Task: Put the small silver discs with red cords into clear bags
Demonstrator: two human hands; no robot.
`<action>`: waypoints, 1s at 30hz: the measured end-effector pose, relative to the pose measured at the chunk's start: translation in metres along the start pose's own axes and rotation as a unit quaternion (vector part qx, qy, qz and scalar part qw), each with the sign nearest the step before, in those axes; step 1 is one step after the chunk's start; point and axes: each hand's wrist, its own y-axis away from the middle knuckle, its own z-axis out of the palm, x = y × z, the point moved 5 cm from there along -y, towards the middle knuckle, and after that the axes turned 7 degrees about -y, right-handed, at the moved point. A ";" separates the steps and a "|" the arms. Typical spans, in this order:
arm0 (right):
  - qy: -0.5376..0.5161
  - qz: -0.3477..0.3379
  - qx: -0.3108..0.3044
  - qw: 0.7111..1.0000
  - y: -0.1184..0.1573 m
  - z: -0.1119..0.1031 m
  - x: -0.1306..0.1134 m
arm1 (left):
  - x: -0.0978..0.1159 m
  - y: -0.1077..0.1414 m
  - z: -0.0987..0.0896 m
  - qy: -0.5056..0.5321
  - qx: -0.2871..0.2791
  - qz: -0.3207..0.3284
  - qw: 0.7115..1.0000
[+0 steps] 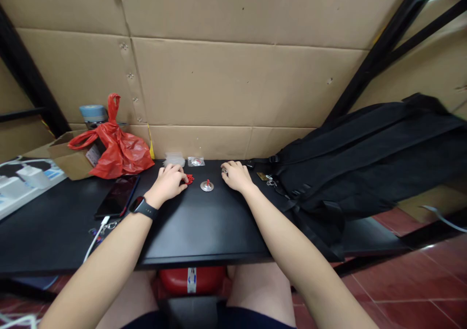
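Observation:
My left hand, with a dark watch on its wrist, rests on the black table with its fingertips at a small tangle of red cord. Between my hands lies a round silver disc with a red piece standing at its middle. My right hand is curled on the table right of the disc, near a small metallic thing at its fingertips that is too small to name. Behind my left hand are clear plastic bags and a small clear packet.
A phone with a white cable, a red plastic bag, a cardboard box and a white power strip are on the left. Keys and a large black backpack lie on the right. Cardboard walls the back.

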 end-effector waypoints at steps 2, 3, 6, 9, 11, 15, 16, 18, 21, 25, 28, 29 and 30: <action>0.004 0.020 -0.006 1.000 -0.002 0.001 0.006 | 0.001 0.000 0.000 0.008 -0.003 0.002 1.000; 0.006 0.025 -0.008 1.000 -0.003 0.001 0.007 | 0.001 0.000 0.000 0.011 -0.005 0.003 1.000; 0.008 0.030 -0.006 1.000 -0.005 0.003 0.008 | 0.003 0.001 -0.001 0.005 -0.011 0.002 1.000; 0.012 0.042 -0.007 0.999 -0.006 0.005 0.007 | 0.006 0.001 -0.002 -0.016 -0.019 0.000 1.000; 0.015 0.057 -0.007 0.998 -0.006 0.006 0.008 | 0.008 0.001 -0.002 -0.020 -0.027 0.005 0.999; 0.015 0.085 -0.012 0.996 -0.007 0.008 0.011 | 0.014 0.000 -0.010 0.010 -0.007 0.020 1.000; 0.013 0.088 -0.015 0.996 -0.007 0.009 0.012 | 0.015 -0.001 -0.014 0.024 0.008 0.020 0.999; 0.006 0.092 -0.019 0.996 -0.007 0.010 0.013 | 0.017 -0.003 -0.021 0.057 0.033 0.017 0.998; -0.012 0.100 -0.016 0.995 -0.008 0.010 0.016 | 0.021 -0.004 -0.028 0.105 0.059 0.005 0.993; -0.036 0.100 -0.001 0.994 -0.008 0.009 0.017 | 0.024 -0.004 -0.028 0.119 0.065 -0.013 0.991; -0.053 0.089 0.038 0.994 -0.008 0.005 0.016 | 0.027 -0.005 -0.027 0.104 0.061 -0.016 0.993; -0.061 0.079 0.057 0.993 -0.008 0.003 0.014 | 0.028 -0.005 -0.027 0.101 0.061 -0.017 0.993; -0.072 0.063 0.078 0.992 -0.008 0.001 0.011 | 0.028 -0.005 -0.028 0.101 0.062 -0.020 0.993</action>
